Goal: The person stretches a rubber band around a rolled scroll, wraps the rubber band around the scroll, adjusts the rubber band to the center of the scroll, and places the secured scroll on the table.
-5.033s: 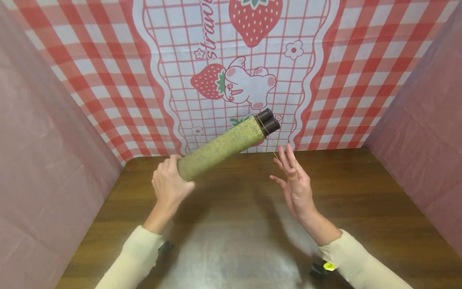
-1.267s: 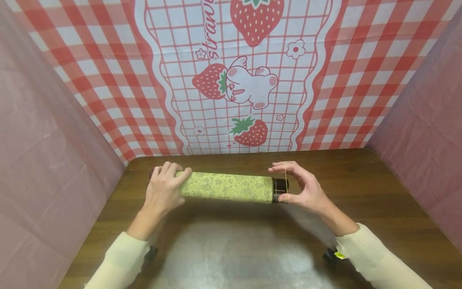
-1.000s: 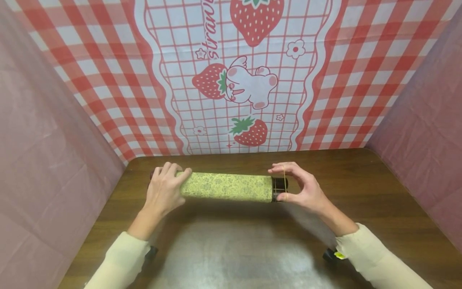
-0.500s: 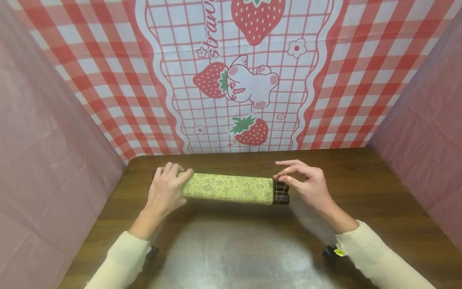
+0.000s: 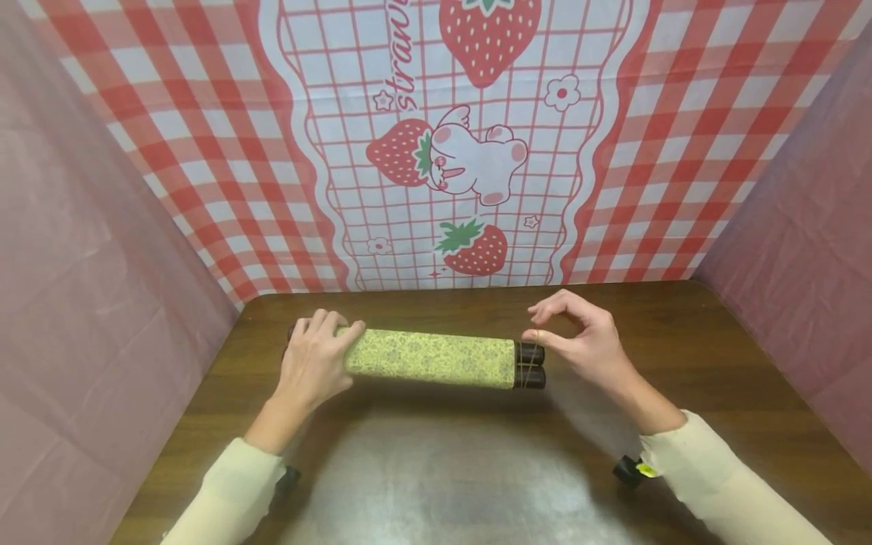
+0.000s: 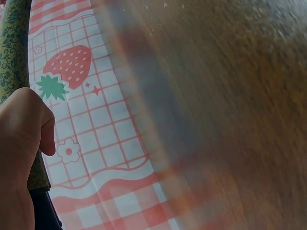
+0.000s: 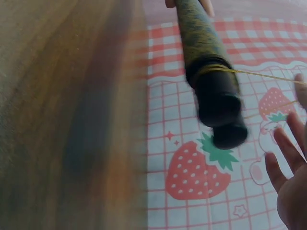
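A rolled scroll (image 5: 429,357) in yellow-green patterned cloth is held level above the table, with two dark knobs (image 5: 531,365) side by side at its right end. My left hand (image 5: 315,356) grips it near the left end, fingers over the top; in the left wrist view the hand (image 6: 21,139) wraps the patterned roll (image 6: 13,48). A thin yellowish rubber band (image 7: 261,75) loops round the knob end and stretches to the thumb of my right hand (image 5: 586,337). In the right wrist view that hand's other fingers (image 7: 288,148) stand apart from the band.
The brown wooden table (image 5: 436,469) lies below both hands. Behind it hangs a red-and-white checked cloth (image 5: 681,151) with strawberry prints. Pink fabric walls (image 5: 88,303) close off both sides.
The scroll, earlier slanted up to the right, now lies level. The right hand had the band stretched between spread fingers and thumb; now it pulls the band upward with the thumb.
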